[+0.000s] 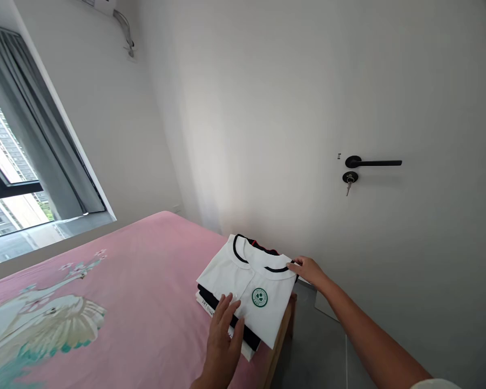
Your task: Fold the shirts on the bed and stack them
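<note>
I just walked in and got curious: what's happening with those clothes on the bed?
A person has both hands on a small pile of folded clothes at the corner of the pink bed. The left hand lies flat on the pile's near edge, and the right hand touches the white shirt on top, beside its collar. Darker clothes sit underneath it.

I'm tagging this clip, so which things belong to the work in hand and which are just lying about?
In hand: white shirt, touched by left hand and right hand; dark garment beneath it.
Lying about: pink bed sheet, door handle, key, curtain.
</note>
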Demonstrator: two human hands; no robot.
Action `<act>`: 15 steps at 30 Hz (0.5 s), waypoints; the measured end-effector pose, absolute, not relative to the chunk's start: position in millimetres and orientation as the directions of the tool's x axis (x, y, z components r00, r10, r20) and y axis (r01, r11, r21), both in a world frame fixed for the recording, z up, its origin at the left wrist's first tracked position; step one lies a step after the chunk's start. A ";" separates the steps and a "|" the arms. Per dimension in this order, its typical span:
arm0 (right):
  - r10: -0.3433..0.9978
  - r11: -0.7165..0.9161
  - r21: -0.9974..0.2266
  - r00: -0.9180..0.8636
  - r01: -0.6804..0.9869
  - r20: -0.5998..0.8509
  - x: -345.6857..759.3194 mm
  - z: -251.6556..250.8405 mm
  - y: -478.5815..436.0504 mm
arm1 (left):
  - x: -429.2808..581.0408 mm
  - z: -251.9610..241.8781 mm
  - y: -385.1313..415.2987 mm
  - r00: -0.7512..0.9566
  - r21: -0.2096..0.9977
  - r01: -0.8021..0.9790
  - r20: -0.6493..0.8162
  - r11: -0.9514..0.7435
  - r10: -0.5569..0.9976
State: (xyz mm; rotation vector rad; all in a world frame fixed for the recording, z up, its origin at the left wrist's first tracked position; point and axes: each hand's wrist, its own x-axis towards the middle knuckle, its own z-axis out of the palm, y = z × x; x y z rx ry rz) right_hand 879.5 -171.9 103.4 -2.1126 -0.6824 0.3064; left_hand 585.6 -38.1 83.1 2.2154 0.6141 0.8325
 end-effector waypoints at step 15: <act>0.613 -0.537 -0.750 0.789 0.385 -0.033 890.8 93.2 -166.0 | 598.8 100.7 -7.4 0.347 0.969 0.103 -0.247 0.225 0.905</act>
